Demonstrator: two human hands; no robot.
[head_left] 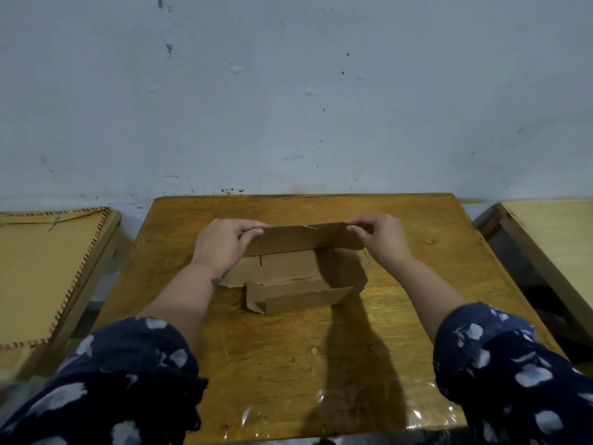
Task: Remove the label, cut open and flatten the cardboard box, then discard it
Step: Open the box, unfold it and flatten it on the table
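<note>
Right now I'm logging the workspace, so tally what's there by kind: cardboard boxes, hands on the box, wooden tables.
Cardboard box, opened up: 1
Hands gripping its far flap: 2, left hand and right hand
Wooden tables: 3, the middle table, the left table, the right table
Total: 6

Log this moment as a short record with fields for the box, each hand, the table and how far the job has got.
box: cardboard box, open, partly unfolded, walls up
left hand: left hand, grip on the far flap's left end
right hand: right hand, pinching the flap's right end
table: wooden table, box near its far middle, clear plastic sheet at the near edge
label: none visible
progress: box not yet flat
</note>
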